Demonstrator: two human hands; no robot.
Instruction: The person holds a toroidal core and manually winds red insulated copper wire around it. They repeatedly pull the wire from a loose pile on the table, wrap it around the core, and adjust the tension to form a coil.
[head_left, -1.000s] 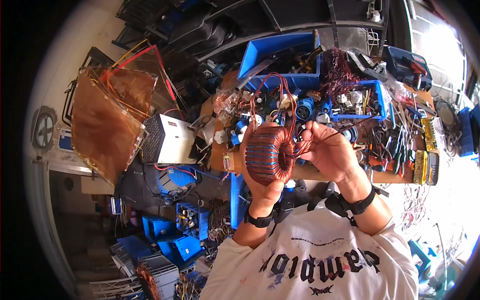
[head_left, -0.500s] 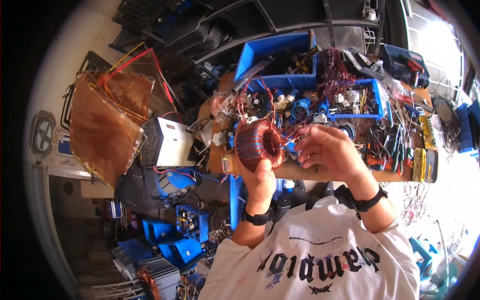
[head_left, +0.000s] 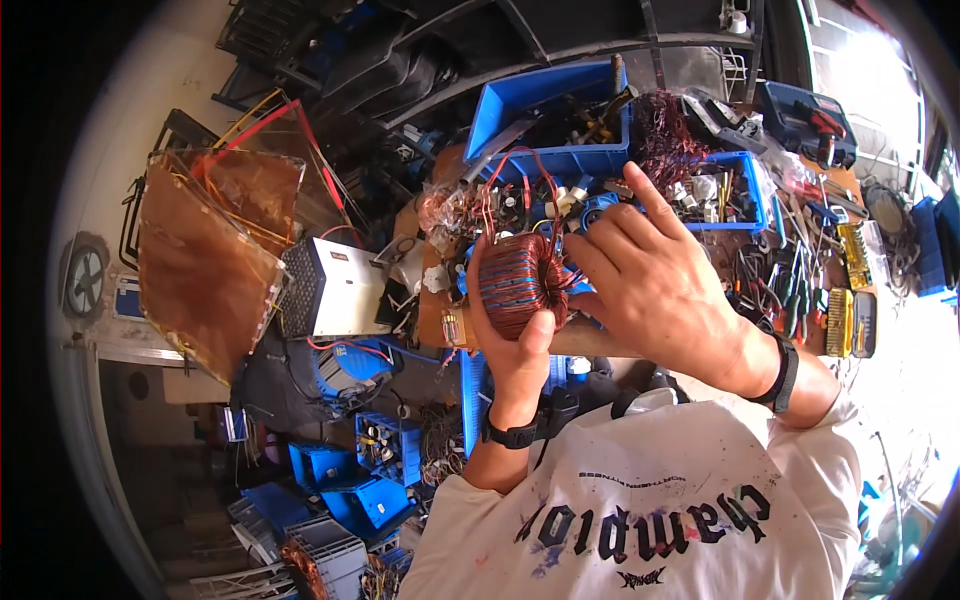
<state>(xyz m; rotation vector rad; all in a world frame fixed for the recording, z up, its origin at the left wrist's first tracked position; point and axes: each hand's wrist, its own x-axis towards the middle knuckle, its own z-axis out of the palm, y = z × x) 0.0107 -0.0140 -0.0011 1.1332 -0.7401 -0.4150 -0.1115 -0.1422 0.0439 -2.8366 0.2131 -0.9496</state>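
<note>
A toroidal coil (head_left: 512, 285) wound in reddish copper wire, with blue showing between the turns, is held in front of me over the bench's near edge. My left hand (head_left: 510, 365) grips it from the left and below, the thumb against its lower right side. At the coil's right face, by its central hole, my right hand (head_left: 665, 285) pinches thumb and index finger on the coil's wire; the little finger points up. The fingers partly hide that wire. Long red wire leads (head_left: 520, 155) loop up from the coil's top.
A large blue bin (head_left: 560, 160) stands behind the coil. Right of it are a tangle of dark red wire (head_left: 665, 140) and a blue tray (head_left: 760, 200) of small parts. Hand tools (head_left: 795, 290) cover the bench's right side. A white-faced metal box (head_left: 350, 290) stands left.
My right hand has moved closer to the coil, turning its back up, with thumb and index closing at the hole. The coil has turned slightly, showing less of its hole.
</note>
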